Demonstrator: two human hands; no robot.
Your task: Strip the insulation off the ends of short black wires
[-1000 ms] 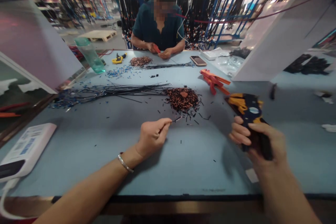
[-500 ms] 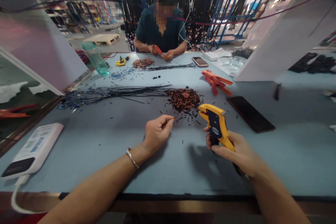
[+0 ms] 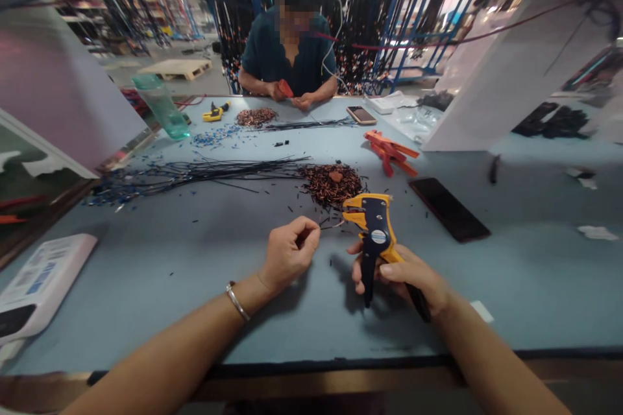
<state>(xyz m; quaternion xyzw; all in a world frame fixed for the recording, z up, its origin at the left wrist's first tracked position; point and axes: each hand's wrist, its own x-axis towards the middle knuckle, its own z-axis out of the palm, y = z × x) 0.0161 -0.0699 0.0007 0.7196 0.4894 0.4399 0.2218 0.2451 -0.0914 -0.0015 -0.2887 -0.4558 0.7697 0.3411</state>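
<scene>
My left hand (image 3: 293, 248) is closed in a pinch around a thin wire (image 3: 331, 226), whose end points right toward the tool's jaws. Around the handle of a yellow and dark blue wire stripper (image 3: 378, 224) curl the fingers of my right hand (image 3: 406, 275). The stripper's jaws face left, close to the wire's end; whether they touch it I cannot tell. Just beyond both hands lies a heap of short copper and black wire scraps (image 3: 331, 183). A bundle of long black wires (image 3: 209, 170) with blue ends stretches left from the heap.
A black phone (image 3: 450, 209) and red-orange pliers-like tools (image 3: 390, 152) lie to the right. On the left are a white power bank (image 3: 46, 282) and a green bottle (image 3: 163, 107). Opposite, a person (image 3: 289, 55) holds a red tool. Side panels (image 3: 479, 78) flank the table.
My right hand has brought the wire stripper left and turned it, so its jaws are nearer the wire in my left hand. The whole view has shifted slightly.
</scene>
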